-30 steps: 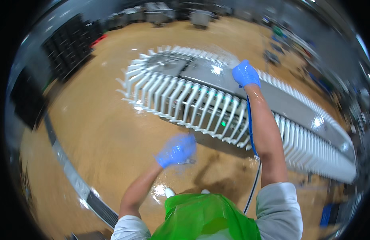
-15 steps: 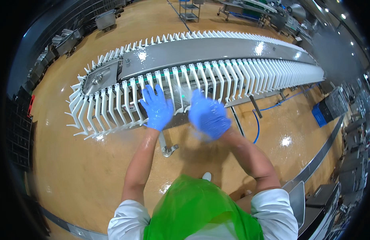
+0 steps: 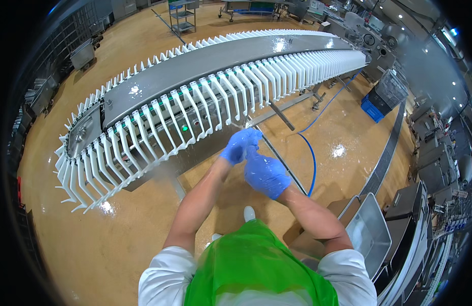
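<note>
Over the near side of a long conveyor, my left hand (image 3: 240, 145) and my right hand (image 3: 267, 173), both in wet blue gloves, are brought together. Their fingers are closed and meet at the front; whatever they grip is hidden by the gloves. Fine water streaks and mist hang in the air ahead of them. Just beyond stand the conveyor's bent white plastic slats (image 3: 227, 92), fixed along a green-edged chain around a wet steel top (image 3: 169, 76). Neither hand touches the slats. A green light (image 3: 185, 128) glows on the frame behind them.
A blue hose (image 3: 314, 162) loops over the wet tan floor and passes behind my right forearm. Steel bars (image 3: 282, 116) jut out below the conveyor. A blue crate (image 3: 372, 108) stands at the right near a floor drain (image 3: 385, 153). A steel tub (image 3: 371, 232) is close by my right elbow.
My left hand has left the slats, where its fingers were spread, and has closed beside my right hand. The view has turned, so the conveyor sits farther left.
</note>
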Available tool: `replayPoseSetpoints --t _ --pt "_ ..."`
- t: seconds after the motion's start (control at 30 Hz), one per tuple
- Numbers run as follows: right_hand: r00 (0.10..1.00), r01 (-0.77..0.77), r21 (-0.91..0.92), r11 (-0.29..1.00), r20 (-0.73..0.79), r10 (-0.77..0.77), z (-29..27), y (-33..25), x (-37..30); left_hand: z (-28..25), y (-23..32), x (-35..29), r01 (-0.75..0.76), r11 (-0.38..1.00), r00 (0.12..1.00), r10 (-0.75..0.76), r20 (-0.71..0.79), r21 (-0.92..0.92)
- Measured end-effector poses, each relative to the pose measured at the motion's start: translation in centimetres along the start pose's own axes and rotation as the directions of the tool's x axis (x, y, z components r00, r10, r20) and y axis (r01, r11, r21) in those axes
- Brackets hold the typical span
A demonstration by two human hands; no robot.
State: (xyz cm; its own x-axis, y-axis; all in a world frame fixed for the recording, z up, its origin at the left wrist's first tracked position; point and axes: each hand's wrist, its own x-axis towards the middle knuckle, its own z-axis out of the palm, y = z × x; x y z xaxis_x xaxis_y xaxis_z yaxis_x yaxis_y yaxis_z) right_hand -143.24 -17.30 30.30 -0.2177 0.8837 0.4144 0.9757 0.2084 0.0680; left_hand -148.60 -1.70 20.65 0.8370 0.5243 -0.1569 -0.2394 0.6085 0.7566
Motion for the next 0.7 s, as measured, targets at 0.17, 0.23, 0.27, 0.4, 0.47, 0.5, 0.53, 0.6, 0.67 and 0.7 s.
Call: replayPoseSetpoints --t 0.17,0.23,0.27,0.4,0.47,0.5,0.53,0.6,0.67,0.7 --pt "0.96 -0.278 0.296 0.914 0.052 0.275 2.9 5.3 0.5 -2.8 -4.1 7.3 -0.079 0.996 0.892 0.052 -0.448 -0.042" --pt "0.935 -0.339 0.394 0.854 0.038 0.354 1.7 9.9 0.9 -5.2 -3.1 8.7 0.192 0.906 0.731 0.125 -0.671 0.378" --pt "0.936 -0.32 0.464 0.826 0.019 0.352 0.3 11.6 2.2 -9.9 -3.8 9.0 0.052 0.885 0.622 0.334 -0.708 0.463" --pt "0.775 -0.628 0.201 0.752 0.064 0.629 -2.6 22.8 3.6 -21.3 -2.4 8.3 0.111 0.58 0.268 0.764 -0.587 0.807" --pt "0.573 -0.783 0.312 0.538 0.027 0.819 -1.9 29.3 3.1 -22.7 -1.4 9.1 0.104 0.628 0.373 0.694 -0.615 0.772" --pt "0.62 -0.762 0.241 0.601 0.003 0.785 -1.1 30.5 2.8 -22.4 -1.6 9.9 0.123 0.564 0.359 0.742 -0.567 0.816" --pt "0.662 -0.737 0.167 0.655 -0.019 0.749 -0.6 31.6 2.5 -21.3 -1.6 10.9 0.138 0.494 0.352 0.786 -0.509 0.858" --pt "0.696 -0.708 0.149 0.69 -0.018 0.718 -0.9 32.9 3.7 -23.5 -2.5 11.0 -0.013 0.496 0.287 0.834 -0.472 0.868" --pt "0.615 -0.772 0.196 0.605 -0.01 0.788 -1.7 33.9 6.0 -23.9 -3.0 11.4 -0.029 0.52 0.298 0.819 -0.49 0.853" --pt "0.598 -0.786 0.169 0.595 -0.04 0.801 -2.1 34.6 7.1 -24.0 -3.2 11.2 -0.042 0.537 0.306 0.81 -0.501 0.843"
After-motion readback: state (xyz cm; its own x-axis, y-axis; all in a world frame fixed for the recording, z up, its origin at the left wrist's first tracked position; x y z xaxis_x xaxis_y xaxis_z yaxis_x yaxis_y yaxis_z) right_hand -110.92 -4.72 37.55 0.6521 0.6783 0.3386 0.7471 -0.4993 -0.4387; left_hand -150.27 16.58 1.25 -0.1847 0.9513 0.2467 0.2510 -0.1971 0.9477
